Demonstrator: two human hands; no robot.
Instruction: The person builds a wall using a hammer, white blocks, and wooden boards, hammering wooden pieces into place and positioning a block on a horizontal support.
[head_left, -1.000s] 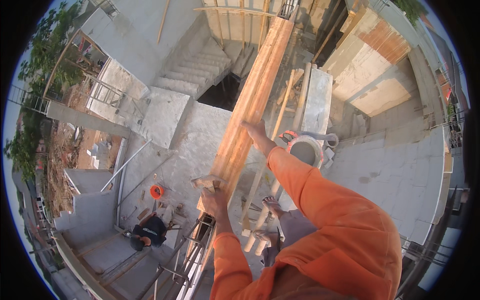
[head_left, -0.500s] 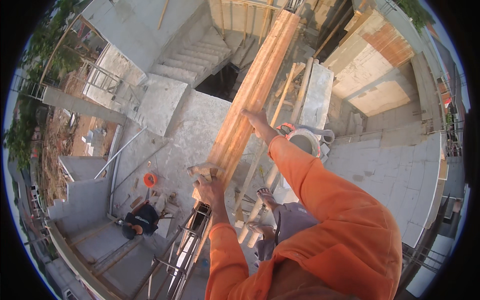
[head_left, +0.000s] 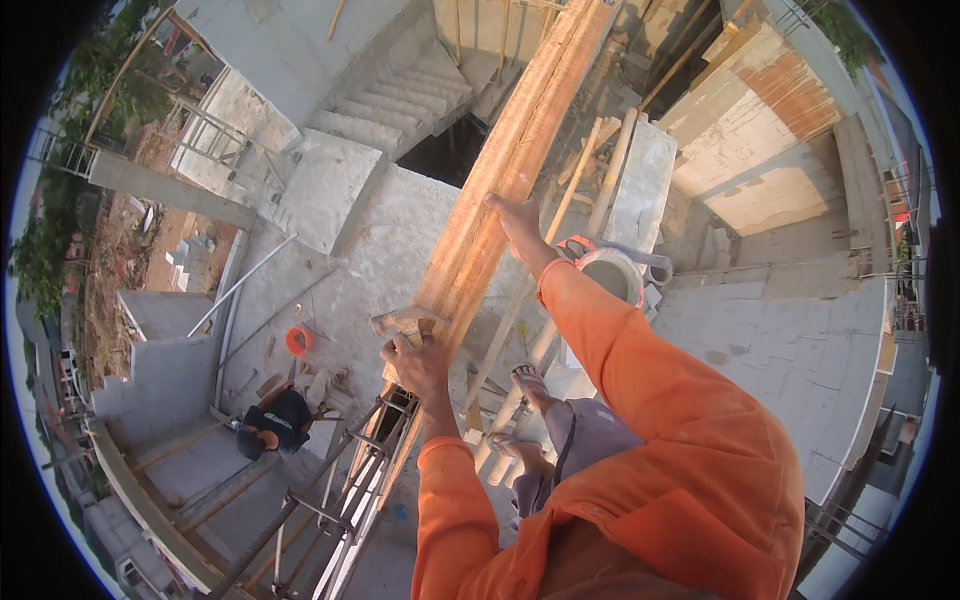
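A long pair of wooden boards (head_left: 500, 190) runs from the upper middle down toward me, side by side with a seam between them. My right hand (head_left: 516, 222) rests on their right edge, its thumb against the wood and its other fingers partly hidden. At the near end of the boards, my left hand (head_left: 418, 366) is closed on a hammer. The grey hammer head (head_left: 402, 320) lies across the boards just beyond the knuckles; most of the handle is hidden. Below this hand, a steel rebar cage (head_left: 345, 520) continues from the boards' end.
Wooden poles (head_left: 512, 420) lie under my feet, beside a round light-rimmed bucket (head_left: 625, 272) and a grey plank (head_left: 642, 185). Far below, a person in dark clothes (head_left: 285, 420) bends near an orange bucket (head_left: 299, 341). A dark floor opening (head_left: 445, 150) borders concrete stairs (head_left: 400, 105).
The view has shifted slightly, so most of the scene sits higher. Both hands keep their places on the boards and hammer. The person below has moved a little.
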